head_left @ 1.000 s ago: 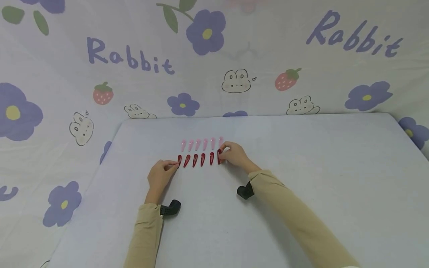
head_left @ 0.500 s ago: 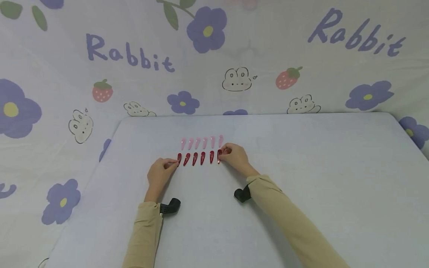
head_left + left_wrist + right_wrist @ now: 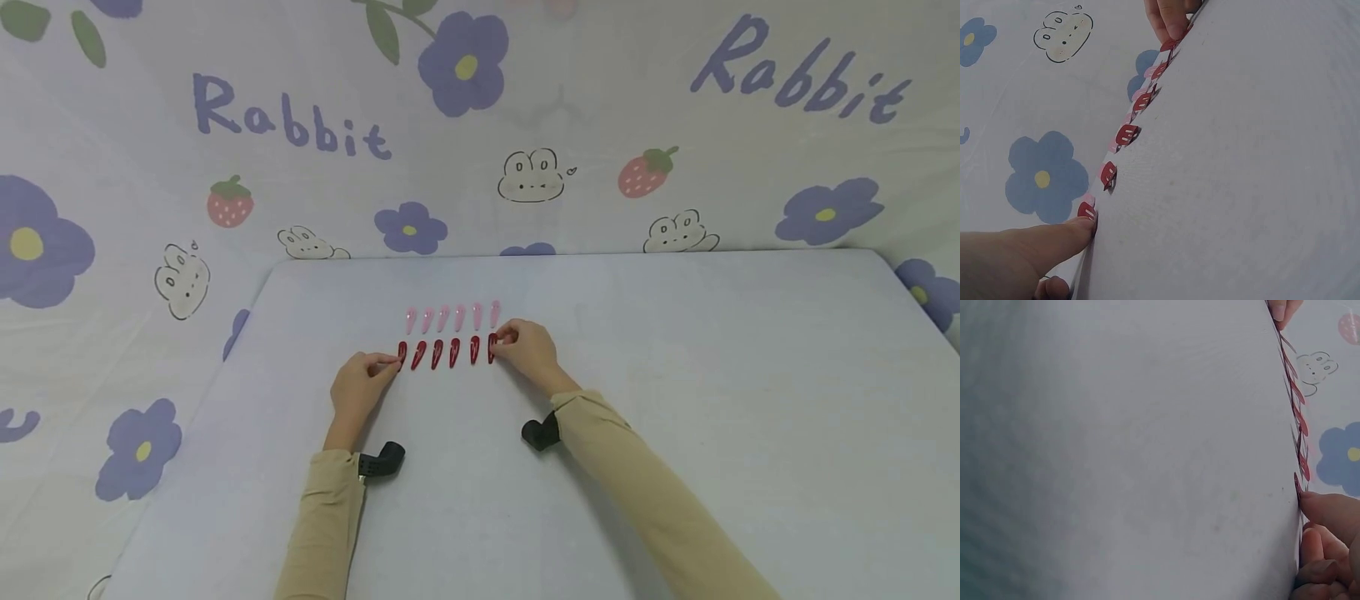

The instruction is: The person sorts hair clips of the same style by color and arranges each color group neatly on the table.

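Note:
A row of red snap hair clips lies on the white table, each clip pointing toward the person. My left hand pinches the leftmost red hair clip at its near end between thumb and forefinger. At the other end of the row, my right hand holds the rightmost red hair clip by its side with thumb and fingertips. In the left wrist view, the thumb presses at the edge of the left clip. The right wrist view has the right thumb against its clip, other fingers curled beneath.
Behind the red row runs a matching row of pink hair clips. The white table extends far to the right. A cloth printed with flowers, rabbits and strawberries hangs behind and beside it. Each wrist carries a black camera.
My right wrist and forearm have shifted slightly left and toward the person, while the fingers stay on the rightmost red hair clip. The left hand keeps its place at the leftmost clip.

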The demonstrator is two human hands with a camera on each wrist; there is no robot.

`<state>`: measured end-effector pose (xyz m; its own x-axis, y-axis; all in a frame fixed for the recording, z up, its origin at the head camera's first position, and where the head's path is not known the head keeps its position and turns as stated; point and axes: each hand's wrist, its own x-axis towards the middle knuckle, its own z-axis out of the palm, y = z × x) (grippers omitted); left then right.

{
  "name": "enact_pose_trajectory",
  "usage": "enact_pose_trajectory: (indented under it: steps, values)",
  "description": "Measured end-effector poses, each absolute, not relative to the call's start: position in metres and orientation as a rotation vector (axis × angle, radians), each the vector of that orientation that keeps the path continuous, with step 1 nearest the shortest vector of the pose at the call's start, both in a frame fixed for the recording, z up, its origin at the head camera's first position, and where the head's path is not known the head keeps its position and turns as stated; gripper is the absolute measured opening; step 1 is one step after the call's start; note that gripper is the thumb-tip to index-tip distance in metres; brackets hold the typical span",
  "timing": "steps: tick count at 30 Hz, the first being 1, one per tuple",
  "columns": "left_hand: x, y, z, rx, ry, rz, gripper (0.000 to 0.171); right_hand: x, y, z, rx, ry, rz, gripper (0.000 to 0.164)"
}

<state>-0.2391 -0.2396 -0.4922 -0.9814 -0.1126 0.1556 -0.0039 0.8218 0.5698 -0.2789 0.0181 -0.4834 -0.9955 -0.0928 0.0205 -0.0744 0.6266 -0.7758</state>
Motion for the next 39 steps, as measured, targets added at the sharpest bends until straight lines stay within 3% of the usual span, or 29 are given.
enact_pose_trajectory:
  steps: [22,30,39]
  values:
    - [-0.241,-0.24,-0.493,0.118,-2.828,-0.936,0.018,-0.274,0.021,-0.491,-0.13,2.797,-1.502,0.017]
    - [-0.246,-0.239,-0.502,0.112,-2.745,-1.028,0.017,-0.259,0.056,-0.489,-0.115,2.305,-1.87,0.021]
    - [-0.245,-0.245,-0.508,0.147,-2.672,-1.106,0.019,-0.244,0.103,-0.476,-0.182,2.338,-1.758,0.026]
